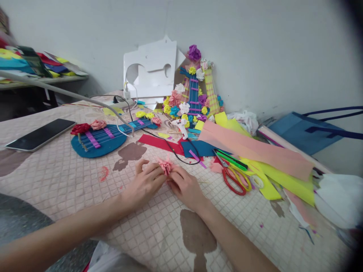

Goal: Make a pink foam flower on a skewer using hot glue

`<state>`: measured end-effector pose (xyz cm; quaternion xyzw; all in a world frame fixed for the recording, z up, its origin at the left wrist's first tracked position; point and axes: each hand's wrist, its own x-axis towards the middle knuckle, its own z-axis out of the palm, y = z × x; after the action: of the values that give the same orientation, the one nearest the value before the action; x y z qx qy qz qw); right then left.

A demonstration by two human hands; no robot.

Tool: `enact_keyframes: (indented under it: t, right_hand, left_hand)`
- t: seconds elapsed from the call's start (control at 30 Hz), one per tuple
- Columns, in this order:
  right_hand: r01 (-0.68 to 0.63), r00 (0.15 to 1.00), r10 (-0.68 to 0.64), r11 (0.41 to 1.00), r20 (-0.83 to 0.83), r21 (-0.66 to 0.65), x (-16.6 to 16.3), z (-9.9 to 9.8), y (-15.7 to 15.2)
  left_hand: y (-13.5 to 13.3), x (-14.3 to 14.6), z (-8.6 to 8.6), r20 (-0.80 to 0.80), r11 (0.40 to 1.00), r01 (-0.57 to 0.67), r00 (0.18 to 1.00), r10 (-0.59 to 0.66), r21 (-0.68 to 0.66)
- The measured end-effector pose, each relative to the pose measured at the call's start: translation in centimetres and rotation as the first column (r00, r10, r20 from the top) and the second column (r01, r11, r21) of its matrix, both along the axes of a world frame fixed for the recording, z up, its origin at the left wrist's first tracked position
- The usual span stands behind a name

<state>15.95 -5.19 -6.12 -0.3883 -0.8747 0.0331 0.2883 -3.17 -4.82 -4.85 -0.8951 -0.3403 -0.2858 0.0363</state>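
Both my hands meet over the patterned bedspread (pixel 159 234) around a small pink felt flower (pixel 165 166). My left hand (pixel 144 183) pinches the flower from the left with curled fingers. My right hand (pixel 184 186) presses against it from the right, fingers closed. The flower's frilly top shows between the fingertips. A blue felt guitar shape (pixel 98 141) with purple strips and red and pink roses lies to the left, beyond my left hand.
A phone (pixel 39 134) lies at far left. Red and yellow scissors (pixel 234 177), a green pen (pixel 231 159), a white glue gun (pixel 181 126) with its black cord, and pink, yellow, red and blue felt sheets lie to the right. A flower-covered craft (pixel 194 94) leans on the wall.
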Motion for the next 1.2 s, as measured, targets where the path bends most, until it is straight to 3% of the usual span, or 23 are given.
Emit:
enact_keyframes:
  t: [0.2, 0.4, 0.6, 0.9, 1.2]
  right_hand:
    - [-0.016, 0.999, 0.014, 0.999, 0.044, 0.04, 0.0, -0.1, 0.0]
    - [-0.014, 0.995, 0.009, 0.999, 0.097, 0.052, -0.1, 0.1, -0.2]
    - [-0.01, 1.0, 0.007, 0.996, 0.028, 0.085, -0.2, 0.2, -0.2]
    - [0.0, 0.997, -0.002, 1.0, -0.075, -0.027, 0.3, 1.5, -0.5]
    - [-0.009, 0.997, 0.008, 1.0, -0.074, -0.014, -0.1, 0.6, -0.2]
  left_hand:
    - [-0.3, 0.0, -0.2, -0.053, 1.0, -0.015, 0.998, 0.015, -0.007]
    - [-0.5, 0.1, 0.0, 0.003, 0.998, -0.037, 0.999, 0.037, -0.055]
    - [-0.4, 0.0, 0.0, -0.016, 0.996, -0.062, 0.998, 0.061, -0.07]
    - [-0.6, 0.0, 0.4, 0.028, 0.989, -0.117, 0.992, 0.12, -0.087]
    - [-0.6, 0.0, 0.4, 0.047, 0.99, -0.098, 0.994, 0.103, -0.1]
